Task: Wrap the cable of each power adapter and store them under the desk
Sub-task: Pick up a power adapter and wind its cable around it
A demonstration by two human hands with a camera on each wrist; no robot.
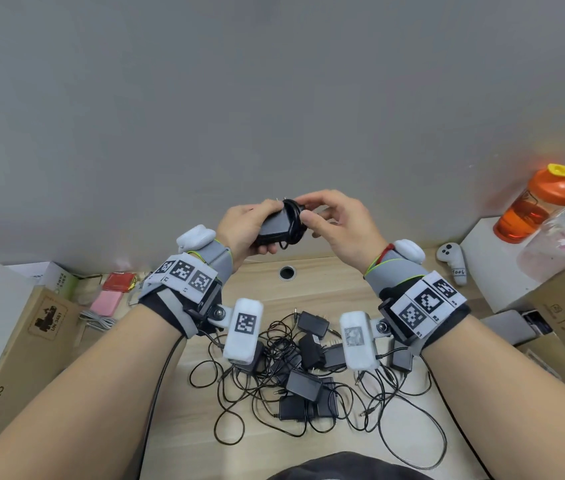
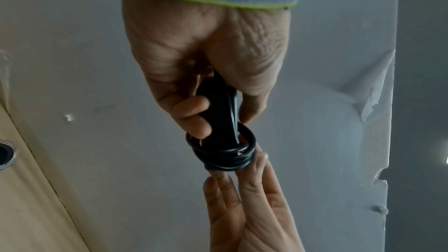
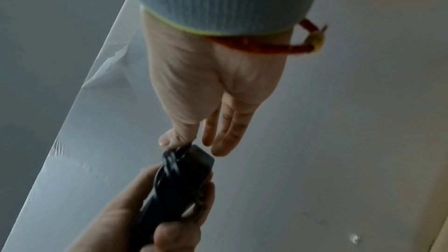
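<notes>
Wooden desk [image 1: 308, 292] runs along a grey wall, crowded at both ends by cardboard boxes, so the only working room is the middle, where a tangled pile of black power adapters [image 1: 303, 372] lies with loose cables looping out; I count roughly eight or nine bricks there, though overlap makes an exact count impossible. One more adapter [image 1: 272, 227] is held up above the desk's far edge, clear of the tangle, probably so its lead cannot snag the others. Left hand [image 1: 244, 228] is clamped round this brick, fingers curled under and thumb on top, steadying it as a spool. Right hand [image 1: 338, 225] is closed in a pinch, thumb and forefinger on the wound cable [image 2: 221, 155], its other fingers straight; the left wrist view shows about four or five tight turns round one end. My judgement is that the last bit of lead is being tucked, with storage under the desk not yet begun for this one
</notes>
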